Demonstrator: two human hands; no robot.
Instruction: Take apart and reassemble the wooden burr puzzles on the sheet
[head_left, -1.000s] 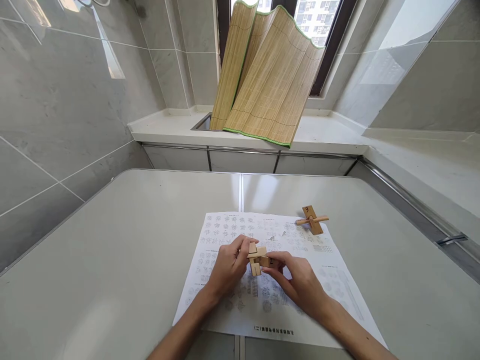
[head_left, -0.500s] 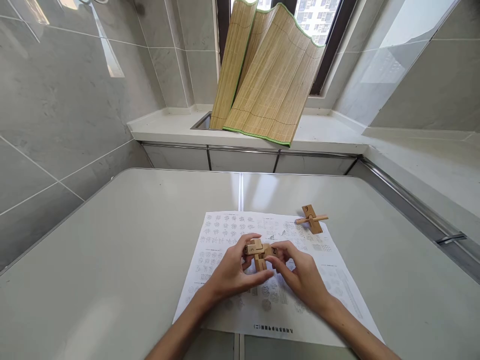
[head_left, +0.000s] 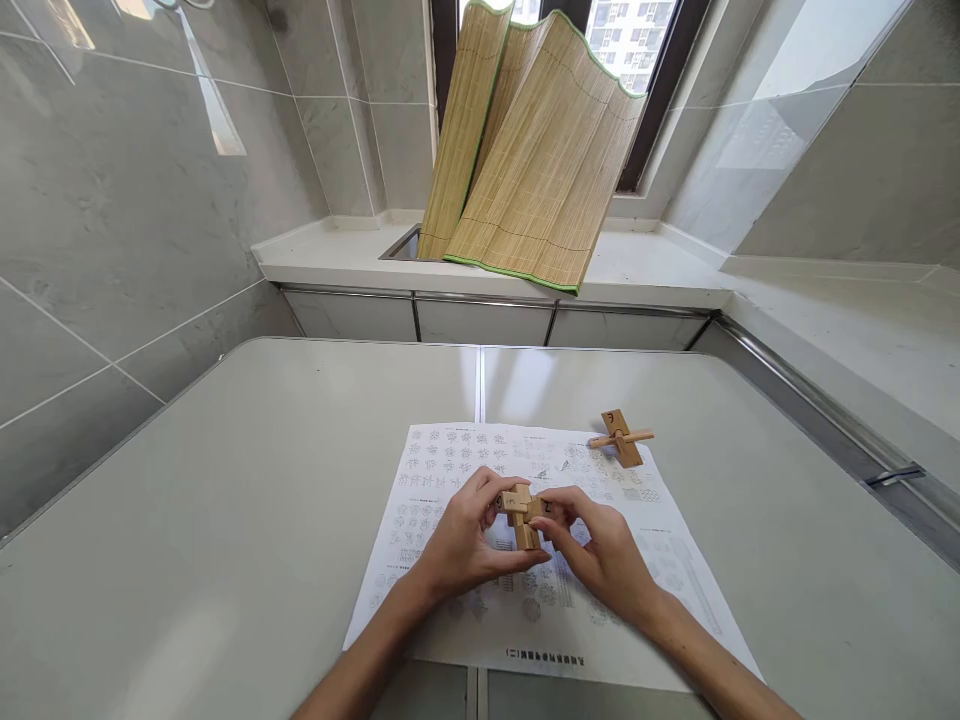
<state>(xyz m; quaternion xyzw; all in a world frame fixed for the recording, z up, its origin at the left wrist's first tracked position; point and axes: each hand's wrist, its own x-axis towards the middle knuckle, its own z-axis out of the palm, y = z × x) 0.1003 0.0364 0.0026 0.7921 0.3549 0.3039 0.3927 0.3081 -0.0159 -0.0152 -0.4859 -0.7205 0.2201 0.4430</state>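
Between my two hands is a wooden interlocking puzzle (head_left: 523, 517), its short bars crossed and marked with dark characters. My left hand (head_left: 472, 525) grips it from the left, with the index finger along the top and the thumb beneath. From the right, my right hand (head_left: 592, 535) pinches a bar end between thumb and fingers. Under both hands lies a printed paper sheet (head_left: 450, 640) with many small diagrams. A second wooden piece, a flat marked plate crossed by a thin stick (head_left: 622, 439), rests at the sheet's far right corner.
The pale table (head_left: 225, 500) has a seam down its middle. Behind it, a folded bamboo mat (head_left: 547, 160) with green edging leans against the window over a white ledge (head_left: 337, 250). Grey tiled walls stand on both sides.
The puzzle has turned slightly and shifted a little in my fingers. My left index finger and thumb have closed further around it. The second wooden piece stays where it was.
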